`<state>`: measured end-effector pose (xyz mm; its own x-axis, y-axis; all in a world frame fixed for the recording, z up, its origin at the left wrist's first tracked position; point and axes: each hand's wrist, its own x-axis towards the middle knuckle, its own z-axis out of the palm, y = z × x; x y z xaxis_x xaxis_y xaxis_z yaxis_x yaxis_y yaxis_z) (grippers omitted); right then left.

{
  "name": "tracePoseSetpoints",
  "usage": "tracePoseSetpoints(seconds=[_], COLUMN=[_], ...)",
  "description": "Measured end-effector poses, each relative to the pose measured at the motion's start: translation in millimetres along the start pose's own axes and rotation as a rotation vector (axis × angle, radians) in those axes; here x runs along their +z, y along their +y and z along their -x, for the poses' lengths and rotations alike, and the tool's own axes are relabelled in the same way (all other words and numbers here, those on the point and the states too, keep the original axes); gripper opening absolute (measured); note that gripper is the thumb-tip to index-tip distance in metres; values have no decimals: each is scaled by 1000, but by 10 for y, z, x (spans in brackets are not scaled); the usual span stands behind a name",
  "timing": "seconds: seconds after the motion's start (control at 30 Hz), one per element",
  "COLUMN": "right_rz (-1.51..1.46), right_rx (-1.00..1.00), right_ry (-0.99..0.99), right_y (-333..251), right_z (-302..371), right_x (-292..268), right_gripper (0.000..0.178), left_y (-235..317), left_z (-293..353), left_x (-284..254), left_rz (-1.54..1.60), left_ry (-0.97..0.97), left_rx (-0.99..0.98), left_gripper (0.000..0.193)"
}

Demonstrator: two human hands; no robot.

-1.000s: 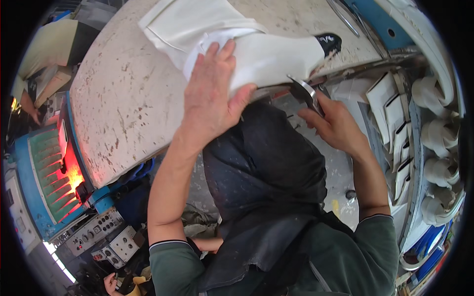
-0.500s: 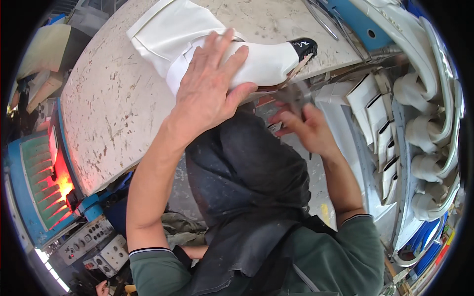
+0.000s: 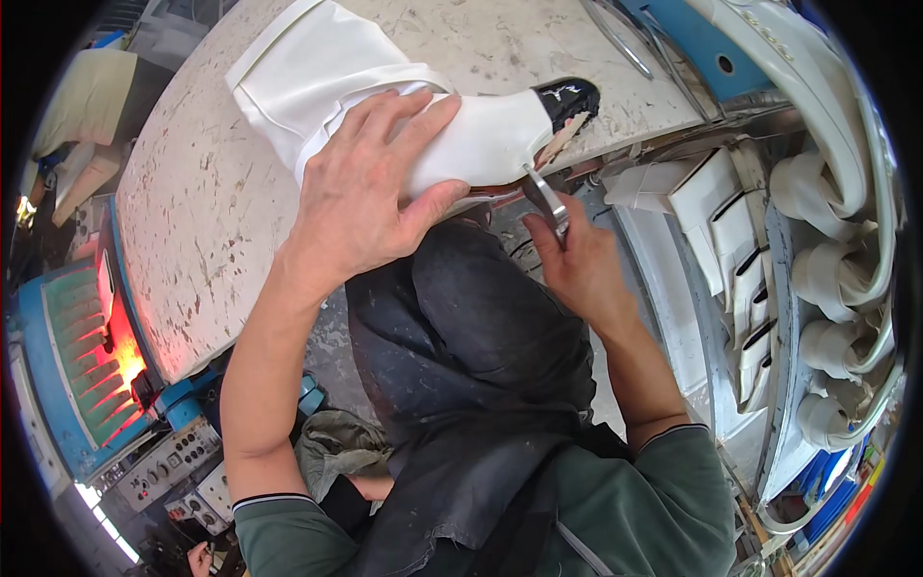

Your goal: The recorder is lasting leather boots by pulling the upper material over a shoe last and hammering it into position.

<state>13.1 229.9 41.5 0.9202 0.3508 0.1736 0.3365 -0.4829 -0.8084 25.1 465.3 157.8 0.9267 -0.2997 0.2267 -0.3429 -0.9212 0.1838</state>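
Note:
A white boot upper with a black toe cap lies on its side on the scuffed pale workbench. My left hand presses flat on the boot's shaft and holds it down. My right hand grips a pair of metal pincers whose jaws bite the boot's lower edge, close to the toe. A dark apron covers my lap below both hands.
White shoe parts and lasts fill racks at the right. A blue machine with a glowing red heater and a grey control panel stands at the left. Another person's hand shows at the bottom left.
My right hand has risen to the boot's edge and the pincers now bite it nearer the toe. My left hand stays on the shaft.

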Motion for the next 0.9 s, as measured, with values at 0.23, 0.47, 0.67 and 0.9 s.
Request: tracePoseSetpoints(seconds=[0.23, 0.47, 0.67, 0.9], right_rz=[-200, -182, -456, -423], right_rx=[289, -77, 12, 90], right_ry=[-284, -8, 79, 29], right_y=[-475, -723, -635, -364], right_z=[-147, -92, -188, -130], right_x=[-510, -460, -344, -250], right_gripper=[33, 33, 34, 55], left_y=[179, -16, -74, -113], left_z=[-111, -117, -132, -178], left_x=[89, 69, 37, 50], left_rz=[-43, -6, 53, 50], left_ry=[-48, 17, -25, -11], left_rx=[-120, 111, 116, 119], left_gripper=[63, 64, 61, 61])
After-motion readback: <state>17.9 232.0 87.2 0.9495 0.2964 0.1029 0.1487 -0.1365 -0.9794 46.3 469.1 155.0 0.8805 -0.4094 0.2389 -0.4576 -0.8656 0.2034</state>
